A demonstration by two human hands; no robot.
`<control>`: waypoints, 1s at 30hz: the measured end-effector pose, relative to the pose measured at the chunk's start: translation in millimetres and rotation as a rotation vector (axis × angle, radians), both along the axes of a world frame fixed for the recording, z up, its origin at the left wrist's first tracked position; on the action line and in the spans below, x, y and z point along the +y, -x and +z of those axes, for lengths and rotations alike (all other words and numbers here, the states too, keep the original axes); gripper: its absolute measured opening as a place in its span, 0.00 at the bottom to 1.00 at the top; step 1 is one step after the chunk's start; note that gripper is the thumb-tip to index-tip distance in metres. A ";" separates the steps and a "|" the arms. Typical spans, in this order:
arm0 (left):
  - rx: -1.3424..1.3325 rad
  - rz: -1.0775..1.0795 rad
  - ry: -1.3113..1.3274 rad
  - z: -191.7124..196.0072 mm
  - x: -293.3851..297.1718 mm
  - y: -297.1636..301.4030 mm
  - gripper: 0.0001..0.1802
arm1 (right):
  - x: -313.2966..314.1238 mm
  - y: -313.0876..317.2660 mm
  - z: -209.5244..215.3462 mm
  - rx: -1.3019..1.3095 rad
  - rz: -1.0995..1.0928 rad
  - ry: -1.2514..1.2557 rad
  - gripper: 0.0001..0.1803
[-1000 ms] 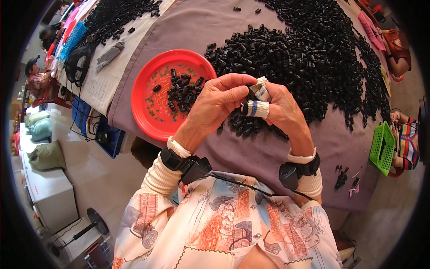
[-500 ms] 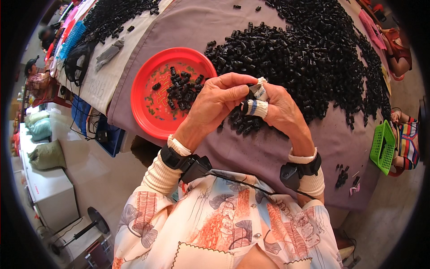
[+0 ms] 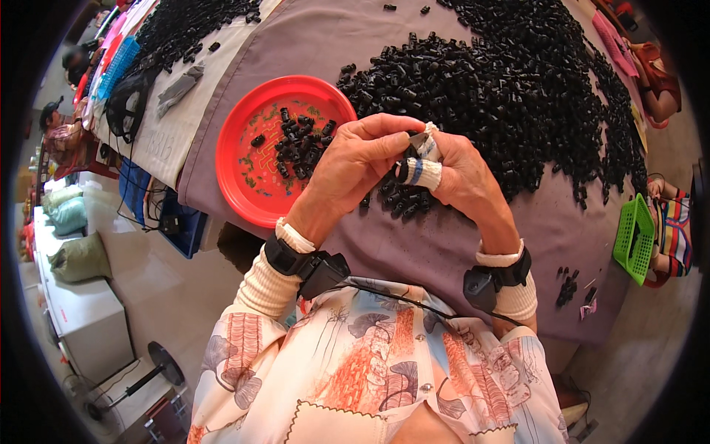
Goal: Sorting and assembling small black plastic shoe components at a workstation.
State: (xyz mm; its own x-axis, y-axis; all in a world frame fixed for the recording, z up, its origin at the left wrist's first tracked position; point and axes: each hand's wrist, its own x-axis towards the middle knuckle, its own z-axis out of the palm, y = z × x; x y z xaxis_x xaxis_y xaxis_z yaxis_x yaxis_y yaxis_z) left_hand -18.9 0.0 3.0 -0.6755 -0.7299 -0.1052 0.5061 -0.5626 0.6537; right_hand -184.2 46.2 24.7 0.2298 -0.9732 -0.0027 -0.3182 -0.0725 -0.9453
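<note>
Both hands meet over the near edge of a heap of small black plastic parts [image 3: 473,111]. My left hand [image 3: 351,163] is closed in a pinch, thumb against forefinger, on a small black plastic part mostly hidden by the fingers. My right hand [image 3: 470,174] is curled against it, with white knitted finger covers [image 3: 425,174] striped in blue on its fingers. A thin grey piece [image 3: 419,139], perhaps a blade, shows between the right fingers at the left fingertips. Beside my left hand, a red round tray [image 3: 233,177] holds several black parts [image 3: 296,144].
A purple-grey cloth [image 3: 473,255] covers the table. At the right edge stands a green basket [image 3: 634,240], with a few loose black parts [image 3: 567,287] nearer me. Another table with black parts [image 3: 185,29] is at far left. Other people sit at both sides.
My hands stay together in nearly the same place. The left fingers have shifted slightly, and a little more of the dark part shows between the hands.
</note>
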 end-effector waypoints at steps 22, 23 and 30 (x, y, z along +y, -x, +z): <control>-0.007 0.004 -0.065 0.0 7.2 -0.9 0.12 | 3.3 0.3 3.9 -0.029 -0.084 -0.151 0.19; -0.022 0.012 -0.059 1.1 7.8 -0.1 0.12 | 3.5 0.5 4.1 -0.023 -0.082 -0.150 0.19; -0.021 0.006 -0.015 1.5 7.7 -1.8 0.11 | 5.5 0.4 3.2 -0.014 -0.071 -0.141 0.19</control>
State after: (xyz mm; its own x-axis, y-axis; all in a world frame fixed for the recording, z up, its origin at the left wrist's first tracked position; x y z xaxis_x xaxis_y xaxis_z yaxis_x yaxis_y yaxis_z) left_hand -17.2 7.7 4.5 -0.6686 -0.7321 -0.1307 0.4957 -0.5697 0.6555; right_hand -184.6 51.7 27.9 0.1614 -0.9772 -0.1378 -0.3046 0.0835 -0.9488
